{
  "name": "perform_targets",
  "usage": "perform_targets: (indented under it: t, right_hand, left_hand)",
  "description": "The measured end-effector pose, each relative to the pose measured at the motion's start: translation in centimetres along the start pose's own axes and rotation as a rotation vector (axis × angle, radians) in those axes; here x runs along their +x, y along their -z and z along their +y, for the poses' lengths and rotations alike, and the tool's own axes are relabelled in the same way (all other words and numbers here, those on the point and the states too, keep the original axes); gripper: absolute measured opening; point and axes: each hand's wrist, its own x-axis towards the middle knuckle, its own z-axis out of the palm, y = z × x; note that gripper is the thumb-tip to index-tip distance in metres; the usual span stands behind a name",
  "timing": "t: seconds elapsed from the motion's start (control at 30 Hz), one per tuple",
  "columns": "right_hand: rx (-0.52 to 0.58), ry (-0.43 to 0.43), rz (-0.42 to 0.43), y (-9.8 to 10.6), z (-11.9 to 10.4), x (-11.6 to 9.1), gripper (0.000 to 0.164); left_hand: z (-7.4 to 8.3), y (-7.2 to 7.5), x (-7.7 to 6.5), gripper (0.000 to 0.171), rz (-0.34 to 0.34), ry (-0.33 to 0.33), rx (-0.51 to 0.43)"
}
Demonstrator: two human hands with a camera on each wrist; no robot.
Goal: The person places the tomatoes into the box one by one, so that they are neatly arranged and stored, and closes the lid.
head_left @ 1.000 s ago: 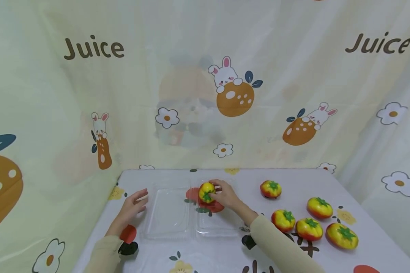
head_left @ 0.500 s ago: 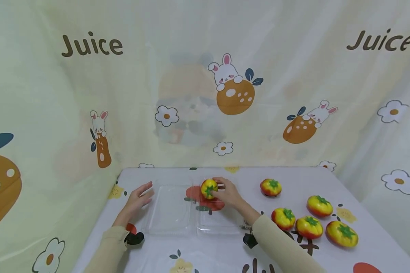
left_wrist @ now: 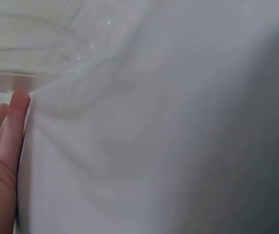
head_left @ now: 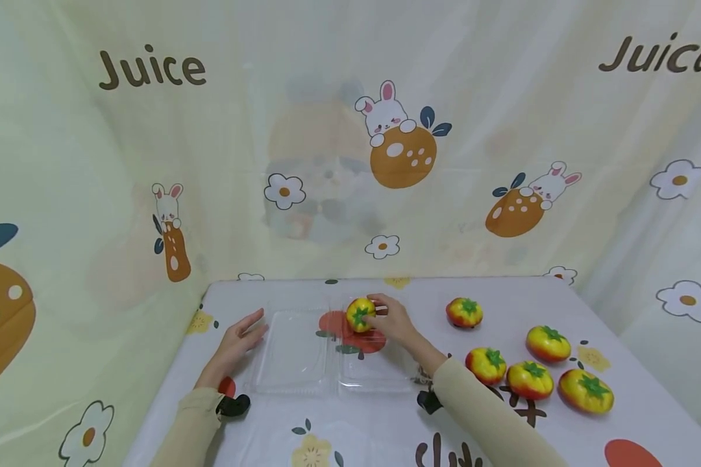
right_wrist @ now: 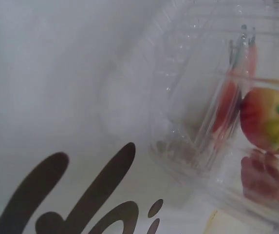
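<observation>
A yellow-red fruit (head_left: 359,307) is pinched between the thumb and fingers of the right hand (head_left: 396,323) and is held at the far end of the right half of the clear box (head_left: 295,353); whether the plastic beneath is touched by it cannot be told. The left hand (head_left: 234,348) is held at the box's left edge with its fingers nearly straight and slightly spread, while five more fruits (head_left: 529,380) are laid out on the table (head_left: 374,425) to the right, four grouped nearer and one set farther back.
</observation>
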Motion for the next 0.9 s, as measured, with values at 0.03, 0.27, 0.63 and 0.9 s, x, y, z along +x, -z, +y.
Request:
perform_targets:
  t: [0.03, 0.27, 0.63, 0.9]
  right_hand:
    - [-0.011, 0.006, 0.006, -0.03, 0.01, 0.08, 0.044]
    - [-0.030, 0.045, 0.040, -0.52, -0.23, 0.13, 0.040]
    - [-0.054, 0.047, 0.063, -0.81, -0.57, 0.08, 0.041]
    - [-0.041, 0.028, 0.044, -0.56, -0.77, 0.41, 0.050]
  left_hand:
    - [0.00, 0.00, 0.03, 0.060, 0.001, -0.001, 0.005]
    - [-0.20, -0.09, 0.04, 0.060, 0.004, 0.028, 0.042]
    - [-0.16, -0.13, 0.09, 0.059, 0.002, 0.028, 0.026]
    - [-0.10, 0.13, 0.16, 0.059, 0.012, 0.023, 0.017]
